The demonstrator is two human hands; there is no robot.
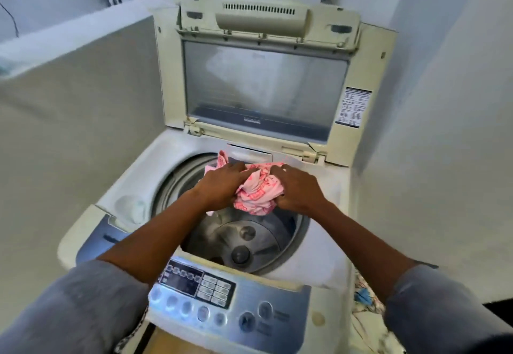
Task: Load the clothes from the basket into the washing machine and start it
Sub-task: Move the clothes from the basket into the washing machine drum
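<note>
- Grey sleeves [69, 306] frame the bottom of the head view. Both forearms reach forward over the control panel [222, 295] of the washing machine [327, 259], a top-loader.
- Beyond the panel, the drum [244, 237] lies open and looks bare of laundry.
- Above the far side of the drum mouth, the left hand [222, 184] and right hand [299, 187] meet. The fingers [236, 170] of each are curled into a bunched pink patterned garment [256, 192] held between them, probably so that it drops as one bundle.
- That garment hangs over the opening and is not yet inside.
- At the back, the lid [263, 87] stands propped upright, which leaves the opening free for loading.
- No basket is in view. Loading seems to be just starting, and the panel is untouched.
</note>
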